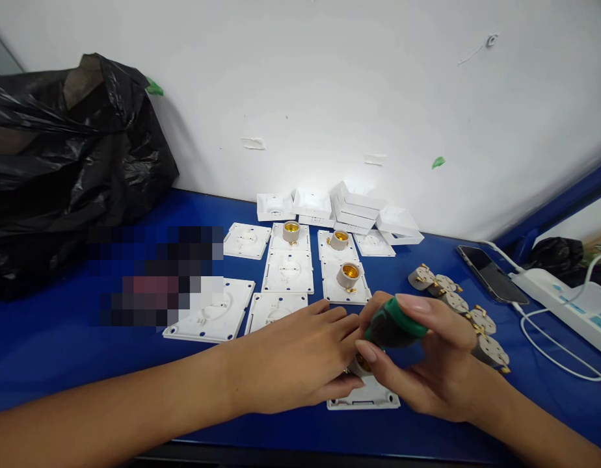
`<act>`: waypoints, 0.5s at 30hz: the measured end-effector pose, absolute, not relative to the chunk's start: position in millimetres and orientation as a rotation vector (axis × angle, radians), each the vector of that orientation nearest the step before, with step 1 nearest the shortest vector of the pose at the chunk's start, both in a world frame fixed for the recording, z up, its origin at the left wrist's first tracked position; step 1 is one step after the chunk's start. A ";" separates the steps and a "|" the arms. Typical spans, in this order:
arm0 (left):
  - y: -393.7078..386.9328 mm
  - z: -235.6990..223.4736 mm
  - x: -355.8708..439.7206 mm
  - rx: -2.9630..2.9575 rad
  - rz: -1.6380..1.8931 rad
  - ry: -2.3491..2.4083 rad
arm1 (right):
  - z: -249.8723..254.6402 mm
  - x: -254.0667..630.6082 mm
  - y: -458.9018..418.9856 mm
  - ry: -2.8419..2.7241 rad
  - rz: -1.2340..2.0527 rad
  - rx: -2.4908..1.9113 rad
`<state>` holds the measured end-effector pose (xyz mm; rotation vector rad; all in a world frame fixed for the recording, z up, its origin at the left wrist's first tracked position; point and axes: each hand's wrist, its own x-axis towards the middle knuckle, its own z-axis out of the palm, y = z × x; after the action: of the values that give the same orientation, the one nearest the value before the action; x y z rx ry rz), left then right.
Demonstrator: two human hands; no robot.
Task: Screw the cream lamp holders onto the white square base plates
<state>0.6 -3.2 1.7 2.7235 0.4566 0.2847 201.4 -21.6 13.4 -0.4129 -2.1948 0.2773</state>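
My right hand is closed round the green and black handle of a screwdriver, which points down; its tip is hidden. Below it, a lamp socket with a brass-coloured inside sits on a white square plate near the table's front. My left hand holds the socket on that plate from the left, its fingertips partly hidden behind my right hand. Beyond my hands, another socket stands on a white plate, and two more are mounted farther back.
Several loose sockets lie in a row at the right, beside a phone and a white power strip with cables. Bare white plates lie left of centre. White boxes stand by the wall. A black bag fills the left.
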 end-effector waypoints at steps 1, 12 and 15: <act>-3.4 1.4 0.8 2.728 0.287 0.459 | 13.3 201.4 -21.3 -2.198 0.283 -0.411; -3.4 1.3 0.6 2.753 0.269 0.463 | 14.1 201.3 -23.9 -2.207 0.322 -0.437; -3.0 2.2 0.6 2.738 0.272 0.458 | 13.3 201.8 -23.9 -2.199 0.341 -0.434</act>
<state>0.6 -3.0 2.2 2.7378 0.4575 0.2717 201.8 -23.9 13.3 -0.4343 -2.1985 0.3408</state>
